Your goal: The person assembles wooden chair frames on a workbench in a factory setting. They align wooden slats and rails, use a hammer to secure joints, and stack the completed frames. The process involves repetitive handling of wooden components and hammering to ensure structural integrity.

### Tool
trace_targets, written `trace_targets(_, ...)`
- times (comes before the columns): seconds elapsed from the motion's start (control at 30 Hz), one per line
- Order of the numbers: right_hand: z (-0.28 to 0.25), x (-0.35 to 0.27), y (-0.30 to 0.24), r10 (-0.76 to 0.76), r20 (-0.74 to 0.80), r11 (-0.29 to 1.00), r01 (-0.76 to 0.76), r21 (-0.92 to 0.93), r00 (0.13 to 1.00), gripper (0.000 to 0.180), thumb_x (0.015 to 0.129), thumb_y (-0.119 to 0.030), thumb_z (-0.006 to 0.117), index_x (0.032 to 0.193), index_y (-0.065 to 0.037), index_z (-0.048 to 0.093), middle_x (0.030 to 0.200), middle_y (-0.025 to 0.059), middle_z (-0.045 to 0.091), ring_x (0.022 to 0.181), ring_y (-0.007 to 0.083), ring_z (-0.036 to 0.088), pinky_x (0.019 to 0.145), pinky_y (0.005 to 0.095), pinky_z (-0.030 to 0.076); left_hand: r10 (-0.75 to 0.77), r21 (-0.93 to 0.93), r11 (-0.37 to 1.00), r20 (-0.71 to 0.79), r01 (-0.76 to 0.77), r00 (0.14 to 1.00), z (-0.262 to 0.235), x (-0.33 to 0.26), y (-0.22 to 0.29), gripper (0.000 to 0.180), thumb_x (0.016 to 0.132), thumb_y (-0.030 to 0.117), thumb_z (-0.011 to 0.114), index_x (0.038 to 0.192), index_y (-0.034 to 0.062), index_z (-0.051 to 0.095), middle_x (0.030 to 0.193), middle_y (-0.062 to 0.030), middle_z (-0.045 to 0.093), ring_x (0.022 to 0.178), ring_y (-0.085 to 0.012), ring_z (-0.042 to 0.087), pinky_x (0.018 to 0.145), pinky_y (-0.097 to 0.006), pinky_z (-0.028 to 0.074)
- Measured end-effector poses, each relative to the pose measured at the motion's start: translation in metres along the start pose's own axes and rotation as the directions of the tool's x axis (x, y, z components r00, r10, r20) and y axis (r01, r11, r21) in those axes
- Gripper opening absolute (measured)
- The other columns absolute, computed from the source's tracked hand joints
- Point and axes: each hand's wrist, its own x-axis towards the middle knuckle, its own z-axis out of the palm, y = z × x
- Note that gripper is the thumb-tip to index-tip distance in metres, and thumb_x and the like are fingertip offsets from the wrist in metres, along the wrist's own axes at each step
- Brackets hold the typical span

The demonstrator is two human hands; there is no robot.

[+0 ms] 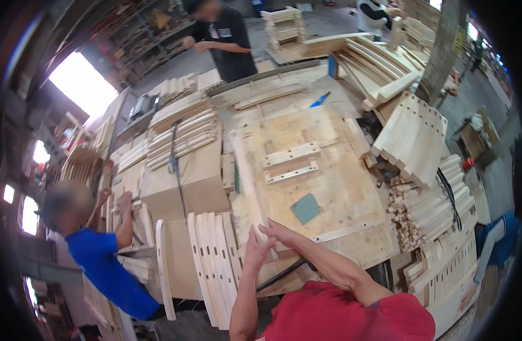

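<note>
Both my hands are at the near end of a long pale wooden rail (248,182), which points away from me along the left side of the worktable (352,187). My left hand (257,246) closes around the rail's near end. Just to its right, my right hand (280,232) has its fingers curled over the same end. A green square pad (305,208) lies right of the rail. Beyond it are two short wooden bars with holes (291,154), fixed or resting on the board. A thin strip with holes (340,232) lies near the front edge.
Slotted slats (211,256) stand left of me. Strapped wood bundles (181,139) sit on a carton beyond them. To the right are stacked drilled boards (411,139). A blue tool (320,100) lies farther back. One co-worker (102,256) works at left, another (227,42) stands across.
</note>
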Motion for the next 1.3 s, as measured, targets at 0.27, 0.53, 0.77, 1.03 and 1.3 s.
trace_targets(0.27,-0.076,-0.019,-0.092,-0.189,-0.758,0.904,0.411,0.113,0.624,0.049,0.098,-0.041,0.069,0.125,-0.003,0.056,0.123,0.0097,0.062,0.114,0.0194,0.06,0.098,0.0386,0.052,-0.13,0.296,0.936,-0.216,0.192,0.968,-0.065,0.061,-0.039,0.064,0.076,0.012,0.069,0.134,-0.0084,0.051,0.12,-0.0315,0.064,0.115,-0.0435,0.062,0.102,-0.044,0.046)
trace_targets(0.53,-0.229,-0.06,-0.161,0.078,-0.965,0.379,0.888,0.26,0.249,0.033,0.091,-0.027,0.081,0.107,-0.007,0.06,0.1,0.0074,0.066,0.096,0.0211,0.066,0.083,0.0336,0.058,-0.073,0.488,0.863,-0.13,0.128,0.989,-0.031,0.074,-0.066,0.063,0.078,0.014,0.065,0.133,-0.0133,0.049,0.122,-0.0337,0.06,0.113,-0.05,0.059,0.101,-0.048,0.046)
trace_targets(0.77,-0.1,-0.039,-0.136,-0.191,-0.513,0.431,0.541,0.722,0.837,0.03,0.089,-0.005,0.066,0.118,-0.002,0.057,0.092,0.0086,0.063,0.089,0.0227,0.068,0.08,0.0382,0.061,-0.072,0.66,0.712,-0.27,0.239,0.96,-0.077,0.056,-0.091,0.077,0.086,0.021,0.068,0.146,-0.0162,0.036,0.137,-0.0336,0.052,0.123,-0.0499,0.053,0.106,-0.05,0.044)
trace_targets(1.03,-0.011,-0.088,-0.058,-0.246,-0.689,0.969,0.172,-0.176,0.682,0.057,0.085,-0.029,0.079,0.13,-0.005,0.055,0.107,0.0147,0.068,0.094,0.0279,0.069,0.082,0.0438,0.057,-0.06,0.682,0.714,-0.166,0.159,0.984,-0.057,0.057,-0.078,0.078,0.087,0.023,0.072,0.154,0.003,0.037,0.115,-0.023,0.056,0.098,-0.0415,0.061,0.08,-0.047,0.052)
trace_targets(1.3,-0.156,-0.05,-0.076,-0.303,-0.832,0.57,-0.611,-0.549,0.465,0.073,0.081,-0.043,0.081,0.137,-0.003,0.055,0.121,0.0218,0.068,0.109,0.0417,0.066,0.094,0.0464,0.052,0.011,0.693,0.712,-0.177,0.117,0.984,-0.05,0.06,-0.07,0.079,0.085,0.017,0.073,0.154,0.0012,0.037,0.114,-0.0219,0.054,0.098,-0.041,0.06,0.079,-0.048,0.052)
